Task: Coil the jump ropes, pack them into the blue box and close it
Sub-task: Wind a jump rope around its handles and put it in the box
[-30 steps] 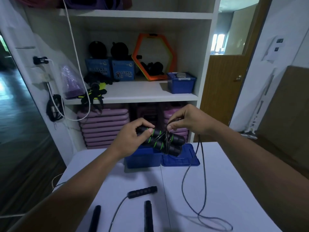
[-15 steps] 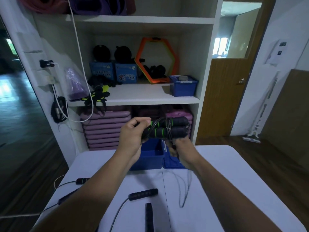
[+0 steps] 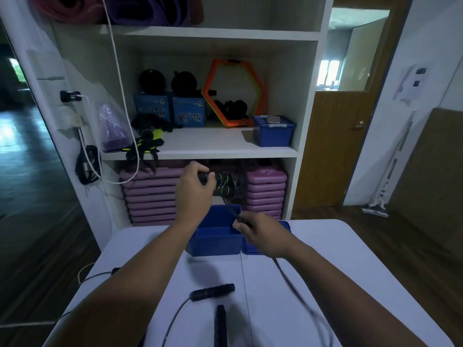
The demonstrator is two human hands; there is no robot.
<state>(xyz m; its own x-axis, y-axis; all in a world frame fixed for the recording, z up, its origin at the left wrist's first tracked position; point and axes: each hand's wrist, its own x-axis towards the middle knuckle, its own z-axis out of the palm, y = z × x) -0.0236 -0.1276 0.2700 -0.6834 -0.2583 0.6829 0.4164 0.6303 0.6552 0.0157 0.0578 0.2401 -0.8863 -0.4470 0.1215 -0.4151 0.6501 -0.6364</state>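
Black foam covers the nearest things. One jump-rope handle (image 3: 220,324) lies at 6 o'clock on the white table (image 3: 325,259) and points away from the person. Just beyond it a second handle (image 3: 213,292) lies across, and its grey cord (image 3: 175,319) runs back toward 7 o'clock. Further on, the right hand (image 3: 260,234) is at about 1 o'clock from these handles, above the table. Its fingers are curled and pinch a thin dark cord (image 3: 292,284), which hangs blurred below the wrist toward 5 o'clock. From the pinch this cord rises to the green-striped handles (image 3: 224,187). The left hand (image 3: 193,194) holds them in the air as one bundle, with the fingers wrapped around the handle ends; turns of cord go around the middle. Below the bundle, at 12 o'clock on the table, stands the blue box (image 3: 215,242), open. Its lid (image 3: 249,249) lies just beside it at 3 o'clock, mostly hidden by the right hand. Behind the table a white shelf (image 3: 225,149) carries another blue box (image 3: 273,134) and an orange hexagon frame (image 3: 234,93).
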